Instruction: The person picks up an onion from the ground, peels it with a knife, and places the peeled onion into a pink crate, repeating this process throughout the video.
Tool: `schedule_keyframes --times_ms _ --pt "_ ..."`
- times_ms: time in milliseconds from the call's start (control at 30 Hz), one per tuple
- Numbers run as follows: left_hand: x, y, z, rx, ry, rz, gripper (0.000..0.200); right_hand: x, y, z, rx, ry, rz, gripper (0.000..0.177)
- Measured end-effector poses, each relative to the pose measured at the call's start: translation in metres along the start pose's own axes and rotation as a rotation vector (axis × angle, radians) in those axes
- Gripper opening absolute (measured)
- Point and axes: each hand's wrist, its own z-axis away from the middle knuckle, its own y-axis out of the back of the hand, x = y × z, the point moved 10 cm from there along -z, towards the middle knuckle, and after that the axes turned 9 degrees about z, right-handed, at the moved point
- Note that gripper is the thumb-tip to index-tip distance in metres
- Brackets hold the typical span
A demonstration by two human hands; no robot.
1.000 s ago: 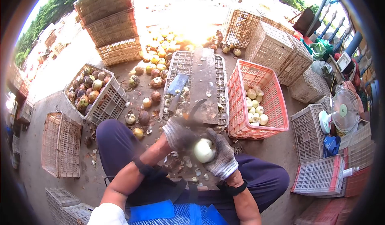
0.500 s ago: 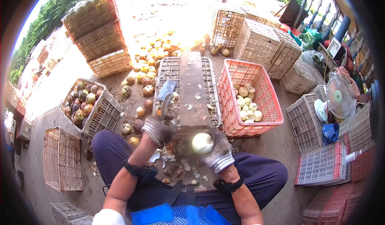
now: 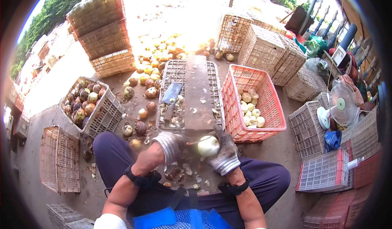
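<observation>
1. A concrete floor (image 3: 57,106) fills the scene. It is sunlit at the far end, where a loose heap of unpeeled fruit (image 3: 159,53) lies.
2. A stack of crates (image 3: 102,29) stands at the far left, one on top of another.
3. A flat grey crate (image 3: 173,71) lies straight ahead of the seated person's knees. A wooden plank (image 3: 198,94) runs lengthwise along its top.
4. A red basket (image 3: 269,106) sits just beside that crate on the right and holds a small cluster of peeled pale fruits (image 3: 251,108).
5. A slanted grey crate (image 3: 108,114) on the left is filled with dark fruit in their skins (image 3: 81,102).
6. A white fan (image 3: 342,104) stands among more crates at the right edge.
7. A cleaver (image 3: 171,96) lies on the flat grey crate, left of the plank and apart from both hands.
8. The right hand (image 3: 224,155) is gloved, with its fingers curled around a peeled white fruit (image 3: 208,146). It holds the fruit in the air over the near end of the flat grey crate, between the knees.
9. The left hand (image 3: 168,143), also gloved, is curled closed just to the left of that fruit. It is blurred, and I cannot tell what it grips.
10. Peel scraps (image 3: 183,174) are scattered on the floor below the hands.
</observation>
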Motion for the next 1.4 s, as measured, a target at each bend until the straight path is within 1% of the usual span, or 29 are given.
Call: schedule_keyframes --times_ms 67,167,233,300,367,533,567,633,667,733,767,800,900,967,1000,1033,1133,1167,1200,1267,1333,1367,1400 --pt "-0.006 -0.007 0.006 -0.005 -0.133 -0.007 0.033 0.000 -0.008 0.001 -0.038 -0.008 -0.088 0.103" --pt "-0.013 -0.019 0.004 -0.090 -0.098 -0.169 0.033 -0.006 -0.010 0.001 -0.038 0.015 -0.035 0.102" --pt "-0.021 -0.022 0.011 0.044 -0.267 -0.106 0.032 -0.003 -0.017 0.003 -0.064 0.013 -0.025 0.100" --pt "-0.035 -0.029 0.017 0.124 -0.368 -0.104 0.030 -0.005 -0.022 0.001 -0.113 0.001 -0.016 0.099" --pt "-0.048 -0.040 0.021 0.147 -0.402 -0.157 0.027 -0.014 -0.021 -0.002 -0.188 -0.023 -0.003 0.098" --pt "-0.068 -0.059 0.026 0.199 -0.459 -0.273 0.021 -0.019 -0.019 -0.001 -0.174 0.064 0.063 0.099" --pt "-0.068 -0.060 0.024 0.205 -0.444 -0.277 0.021 -0.022 -0.018 -0.001 -0.166 0.091 0.089 0.099" --pt "-0.071 -0.058 0.021 0.208 -0.373 -0.248 0.020 -0.013 -0.024 -0.003 -0.246 -0.036 0.037 0.099" --pt "-0.056 -0.049 0.018 0.206 -0.318 -0.215 0.020 -0.010 -0.025 -0.004 -0.251 -0.063 0.012 0.099" --pt "-0.032 -0.036 0.005 0.084 -0.103 -0.199 0.021 -0.001 -0.029 -0.001 -0.223 -0.082 -0.039 0.099" --pt "-0.021 -0.031 -0.002 -0.034 0.060 -0.215 0.022 0.001 -0.027 -0.002 -0.208 -0.081 -0.038 0.099" --pt "-0.024 -0.035 -0.004 -0.153 0.222 -0.230 0.023 0.002 -0.025 -0.002 -0.192 -0.079 -0.037 0.099" --pt "-0.027 -0.036 -0.013 -0.074 0.265 -0.240 0.025 0.005 -0.020 -0.007 -0.180 -0.084 0.036 0.100" --pt "-0.029 -0.013 -0.008 0.077 0.331 -0.218 0.026 0.010 -0.023 -0.005 -0.163 -0.073 0.086 0.102" --pt "-0.030 0.000 -0.005 0.155 0.364 -0.205 0.027 0.015 -0.024 -0.004 -0.196 -0.120 0.074 0.104" --pt "-0.038 -0.002 -0.005 0.097 0.422 -0.211 0.026 0.019 -0.024 -0.005 -0.229 -0.164 0.062 0.107" --pt "-0.056 -0.002 -0.004 0.198 0.343 -0.225 0.025 0.039 -0.028 -0.002 -0.226 -0.252 0.028 0.115" --pt "-0.050 0.002 -0.002 0.181 0.380 -0.223 0.023 0.044 -0.027 0.000 -0.212 -0.257 0.038 0.117" --pt "-0.051 0.003 -0.004 0.203 0.351 -0.181 0.023 0.048 -0.027 0.000 -0.198 -0.263 0.048 0.119" --pt "-0.061 0.000 -0.004 0.240 0.277 -0.084 0.022 0.055 -0.022 0.001 -0.162 -0.249 0.127 0.121" --pt "-0.076 0.010 0.001 0.325 0.299 -0.032 0.019 0.066 -0.016 0.002 -0.104 -0.242 0.217 0.121" --pt "-0.070 0.020 0.002 0.345 0.275 -0.066 0.021 0.065 -0.009 -0.005 -0.078 -0.243 0.193 0.121" --pt "-0.069 0.031 0.006 0.378 0.371 -0.207 0.019 0.059 -0.003 -0.012 -0.056 -0.238 0.162 0.121"
